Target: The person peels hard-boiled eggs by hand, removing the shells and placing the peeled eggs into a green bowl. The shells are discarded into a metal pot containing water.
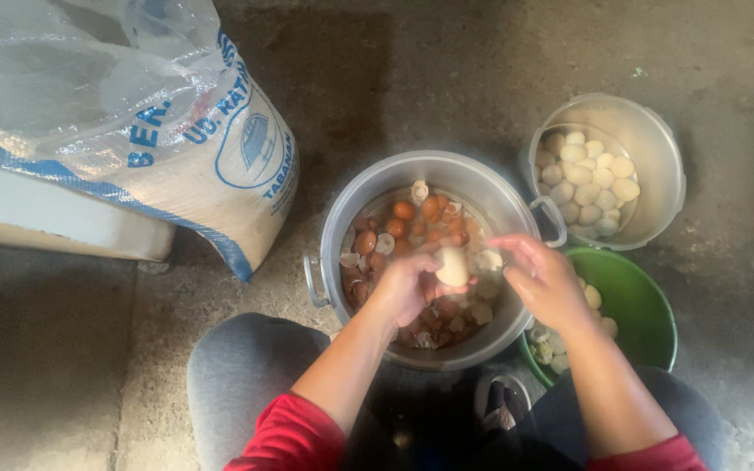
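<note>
— Two hands are over the big metal pot [503, 205], both busy with one egg. Which is holding it?

— The left hand [405, 288] is closed around the half-peeled egg [452, 265], which sits above the middle of the pot. The right hand [541, 281] is bent in toward it, fingertips near the egg's right side; I can't tell whether they are pinching a bit of shell or just touching it.

— What could go wrong?

— A wet, bare egg is slippery, I'd judge. If the left hand loosens its grip, the egg drops among the brown unpeeled eggs [405, 210] and the loose shell pieces [385, 244] below, and picks up grit.

— And the peeling itself?

— Fingertips that dig too deep could tear out some white along with the shell. It looks as if some shell still clings low on the egg, though the hand hides that part.

— Anything beside the pot?

— The green basin [647, 314] lies just right of it, under the right forearm, with a few pale eggs and scraps in it. The grey bucket [661, 166] of peeled white eggs [588, 179] stands farther back on the right. A shell flicked carelessly could land among those clean ones.

— And the sack?

— The large plastic sack [146, 113] leans well off to the left, on the concrete floor [447, 70]. No danger from it that I can see. The knees in grey trousers crowd the pot's near rim, so a shift of the legs might nudge it.
</note>
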